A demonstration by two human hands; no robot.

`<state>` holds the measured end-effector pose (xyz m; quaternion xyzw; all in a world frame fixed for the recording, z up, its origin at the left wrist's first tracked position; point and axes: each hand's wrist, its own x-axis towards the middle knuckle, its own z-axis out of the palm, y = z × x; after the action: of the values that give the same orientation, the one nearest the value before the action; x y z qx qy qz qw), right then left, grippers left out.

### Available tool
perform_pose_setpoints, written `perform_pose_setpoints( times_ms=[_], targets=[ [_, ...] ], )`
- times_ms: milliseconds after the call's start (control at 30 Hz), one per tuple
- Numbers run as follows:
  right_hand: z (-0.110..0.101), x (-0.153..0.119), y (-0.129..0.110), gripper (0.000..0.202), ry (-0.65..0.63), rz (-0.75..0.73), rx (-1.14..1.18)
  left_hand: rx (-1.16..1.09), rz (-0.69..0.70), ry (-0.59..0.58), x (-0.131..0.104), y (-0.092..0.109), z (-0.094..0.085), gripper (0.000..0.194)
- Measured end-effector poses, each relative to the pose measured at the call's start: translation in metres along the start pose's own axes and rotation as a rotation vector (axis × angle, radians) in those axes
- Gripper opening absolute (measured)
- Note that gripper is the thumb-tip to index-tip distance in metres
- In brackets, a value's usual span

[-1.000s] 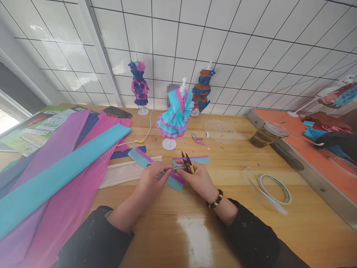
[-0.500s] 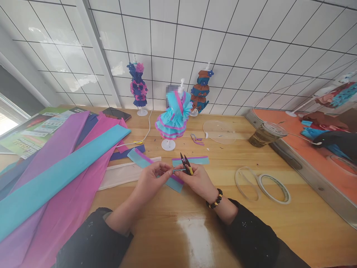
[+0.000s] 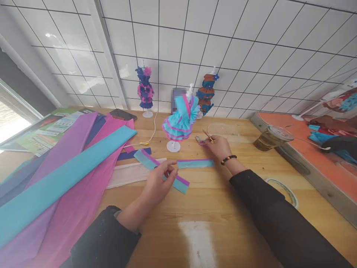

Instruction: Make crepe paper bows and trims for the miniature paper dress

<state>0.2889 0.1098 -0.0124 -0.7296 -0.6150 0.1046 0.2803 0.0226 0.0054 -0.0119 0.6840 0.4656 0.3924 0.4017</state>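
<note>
My right hand (image 3: 220,148) reaches to the right of the small turquoise dress on a stand (image 3: 181,119). It holds black and yellow thread snips (image 3: 208,136), points toward the dress, with its fingertips at some thin purple paper scraps (image 3: 200,141). Closer to me, my left hand (image 3: 159,181) is loosely curled, thumb and forefinger apart, and nothing shows between them. Under it a turquoise strip with a purple edge (image 3: 182,185) lies slantwise, partly hidden. A second such strip (image 3: 196,163) lies flat between the hands.
Crepe paper sheets, a turquoise one (image 3: 69,167) on top, cover the left side. Two more dressed stands, one navy and pink (image 3: 145,91), one brown and blue (image 3: 208,91), stand by the tiled wall. Rightward are a lidded cup (image 3: 272,138) and a tape roll (image 3: 292,197).
My right hand has moved away from my left, up and right to the purple scraps, carrying the snips. My left fingers have parted from their pinch. The view has shifted slightly.
</note>
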Motion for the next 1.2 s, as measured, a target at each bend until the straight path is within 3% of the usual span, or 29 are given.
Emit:
perform_pose_setpoints(
  times_ms=[200,367,667,867,1000,1067,1200],
  targets=[
    [0.006,0.011,0.003,0.022,-0.109,-0.056,-0.076,-0.004,0.025,0.037,0.002,0.000,-0.003,0.028],
    [0.004,0.013,0.012,0.022,-0.176,0.001,-0.007,-0.005,0.030,0.023,0.003,-0.001,-0.003,0.029],
    [-0.011,0.000,0.020,0.034,-0.049,0.093,0.187,-0.119,-0.058,0.097,0.005,0.000,-0.007,0.035],
    [-0.027,-0.036,0.002,0.042,-0.028,0.049,0.245,-0.212,-0.107,0.211,0.007,0.001,-0.012,0.030],
    [-0.022,-0.077,-0.019,0.039,-0.176,-0.055,0.263,-0.292,-0.173,0.294,0.007,0.005,-0.014,0.042],
    [-0.014,-0.096,-0.031,0.030,-0.316,-0.183,0.248,-0.342,-0.188,0.321,0.006,0.008,-0.015,0.045],
    [0.005,-0.118,-0.053,0.017,-0.421,-0.248,0.322,-0.387,-0.170,0.376,0.005,0.013,-0.016,0.044]
  ],
)
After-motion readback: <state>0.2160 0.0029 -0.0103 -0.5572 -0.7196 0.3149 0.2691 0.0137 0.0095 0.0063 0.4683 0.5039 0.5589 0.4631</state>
